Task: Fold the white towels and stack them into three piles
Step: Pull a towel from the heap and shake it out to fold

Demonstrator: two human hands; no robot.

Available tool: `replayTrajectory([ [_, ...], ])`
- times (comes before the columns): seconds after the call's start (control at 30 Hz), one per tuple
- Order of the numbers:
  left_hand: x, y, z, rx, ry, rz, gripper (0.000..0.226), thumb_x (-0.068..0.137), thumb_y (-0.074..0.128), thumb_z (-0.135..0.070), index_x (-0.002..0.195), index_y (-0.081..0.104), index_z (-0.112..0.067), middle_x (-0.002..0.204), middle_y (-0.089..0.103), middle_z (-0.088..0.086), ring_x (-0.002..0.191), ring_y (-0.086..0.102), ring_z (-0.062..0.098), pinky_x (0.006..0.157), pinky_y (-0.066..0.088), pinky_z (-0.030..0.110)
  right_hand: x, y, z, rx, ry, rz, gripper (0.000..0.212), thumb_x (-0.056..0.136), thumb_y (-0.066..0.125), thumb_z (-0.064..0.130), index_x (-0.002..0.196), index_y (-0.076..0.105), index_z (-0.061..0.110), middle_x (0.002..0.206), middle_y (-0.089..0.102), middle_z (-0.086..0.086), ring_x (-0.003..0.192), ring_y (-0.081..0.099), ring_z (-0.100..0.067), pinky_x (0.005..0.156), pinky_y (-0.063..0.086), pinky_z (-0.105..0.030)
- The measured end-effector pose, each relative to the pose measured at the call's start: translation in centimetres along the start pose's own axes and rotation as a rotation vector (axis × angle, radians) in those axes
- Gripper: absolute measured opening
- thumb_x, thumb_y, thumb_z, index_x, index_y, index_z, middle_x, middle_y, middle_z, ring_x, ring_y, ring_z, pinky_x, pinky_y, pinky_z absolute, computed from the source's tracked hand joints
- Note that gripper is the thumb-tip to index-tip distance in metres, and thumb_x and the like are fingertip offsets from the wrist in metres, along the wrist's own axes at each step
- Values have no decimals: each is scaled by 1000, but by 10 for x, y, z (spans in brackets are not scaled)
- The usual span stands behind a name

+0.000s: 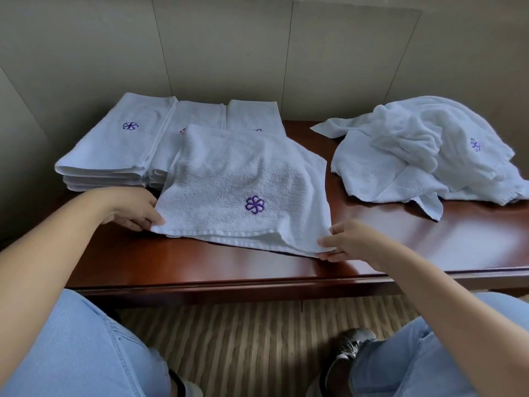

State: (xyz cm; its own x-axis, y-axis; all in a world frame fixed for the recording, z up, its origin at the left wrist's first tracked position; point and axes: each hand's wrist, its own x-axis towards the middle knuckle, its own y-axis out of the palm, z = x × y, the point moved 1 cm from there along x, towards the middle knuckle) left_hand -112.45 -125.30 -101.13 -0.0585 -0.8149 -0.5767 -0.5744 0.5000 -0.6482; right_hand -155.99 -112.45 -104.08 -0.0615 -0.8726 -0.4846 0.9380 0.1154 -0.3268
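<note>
A white towel (229,181) with a purple flower logo lies folded over in the middle of the dark red table (400,239). My left hand (134,209) pinches its near left corner. My right hand (349,240) pinches its near right corner, where two layers meet. Behind it stand three piles of folded towels: a left pile (114,144), a middle pile (197,116) and a right pile (252,116), the last two partly hidden by the towel I hold. A heap of unfolded towels (429,150) lies at the right.
A panelled wall (257,53) rises right behind the table. The table's front edge runs just above my knees in light blue jeans (71,353). Striped flooring and dark shoes (343,356) show below.
</note>
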Motion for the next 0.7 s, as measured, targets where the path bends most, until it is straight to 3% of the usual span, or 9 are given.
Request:
replayTrajectory([
  [0.17, 2, -6, 2, -19, 8, -103, 10, 95, 69, -10, 104, 73, -10, 108, 74, 7, 99, 70, 19, 72, 56, 28, 0, -4, 0, 0, 14, -3, 21, 93, 70, 7, 110, 65, -4, 106, 76, -16, 86, 78, -23, 63, 60, -23],
  [0.3, 3, 4, -1, 67, 10, -119, 12, 91, 71, -8, 103, 74, -10, 113, 69, 4, 105, 65, 19, 80, 56, 29, 1, -3, -2, -160, 10, -60, 4, 91, 71, 10, 90, 69, 6, 78, 78, -4, 72, 76, -13, 58, 57, -20],
  [0.4, 3, 5, -1, 89, 34, -166, 14, 90, 72, -8, 103, 73, -5, 115, 68, 10, 108, 65, 26, 87, 57, 34, 6, -1, -6, -378, -22, -144, 17, 87, 74, 17, 78, 62, 9, 71, 64, -2, 66, 67, -14, 73, 61, -33],
  [0.47, 3, 4, -1, 90, 38, -175, 19, 88, 72, -6, 107, 72, 0, 115, 69, 14, 109, 67, 30, 92, 58, 39, 4, 3, -5, -469, -42, -179, 13, 86, 74, 23, 88, 65, 14, 82, 63, -3, 74, 67, -19, 78, 63, -37],
  [0.53, 3, 5, -2, 100, 42, -167, 19, 88, 73, -6, 106, 72, -1, 114, 70, 14, 103, 70, 28, 88, 61, 38, 0, 6, -3, -530, -64, -188, 16, 87, 72, 26, 101, 66, 23, 94, 67, -2, 79, 71, -20, 73, 64, -34],
  [0.63, 2, 8, -4, 76, 40, -151, 21, 85, 77, -7, 104, 70, -5, 110, 69, 9, 92, 70, 18, 69, 60, 26, -5, 10, 3, -639, -79, -176, 19, 90, 67, 29, 108, 63, 26, 94, 63, 4, 69, 73, -16, 63, 61, -26],
  [0.7, 2, 10, -5, 64, 16, -120, 27, 82, 80, -8, 106, 68, -2, 105, 69, 9, 86, 66, 16, 69, 60, 25, -6, 13, 7, -745, -82, -174, 19, 92, 63, 29, 110, 59, 27, 88, 59, 9, 57, 69, -11, 58, 54, -24],
])
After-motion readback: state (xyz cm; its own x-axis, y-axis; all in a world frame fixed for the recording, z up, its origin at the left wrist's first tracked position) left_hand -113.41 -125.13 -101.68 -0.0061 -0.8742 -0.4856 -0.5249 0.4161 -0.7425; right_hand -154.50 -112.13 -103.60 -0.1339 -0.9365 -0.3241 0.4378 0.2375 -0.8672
